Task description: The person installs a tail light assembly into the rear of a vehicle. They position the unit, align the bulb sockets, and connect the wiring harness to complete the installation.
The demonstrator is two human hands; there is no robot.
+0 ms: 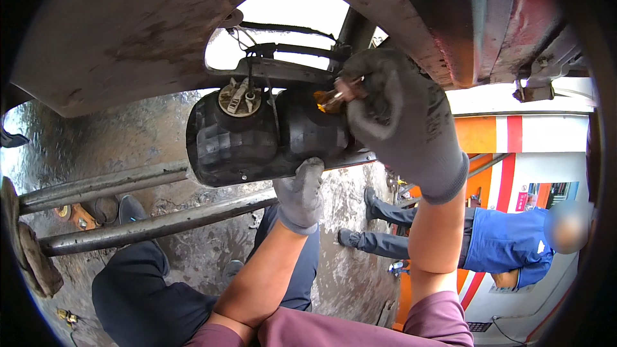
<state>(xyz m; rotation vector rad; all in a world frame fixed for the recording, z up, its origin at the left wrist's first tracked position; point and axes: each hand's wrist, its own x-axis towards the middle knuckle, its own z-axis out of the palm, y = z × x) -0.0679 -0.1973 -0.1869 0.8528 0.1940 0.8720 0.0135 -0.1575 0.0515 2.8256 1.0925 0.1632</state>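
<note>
A black plastic tank [234, 143] with a round, dirty cream cap [240, 98] lies in front of me, below the opening of a large dark panel. My left hand [300, 194], in a grey glove, is closed against the tank's lower edge, its fingertips pressed on the black plastic. Above and to the right, my right hand [402, 115], also gloved, has its fingers curled in a pinch. From this pinch a small reddish-brown piece with an amber, see-through end [331, 99] sticks out toward the tank. Its kind cannot be made out, and the palm hides part of it.
Two metal bars [160, 222] run from the left toward the tank. Thin hoses and wires [283, 48] cross the opening behind it. A dirty panel [128, 32] hangs overhead. A person in a blue shirt [508, 244] is at the right; dark-clothed legs [283, 263] show below.
</note>
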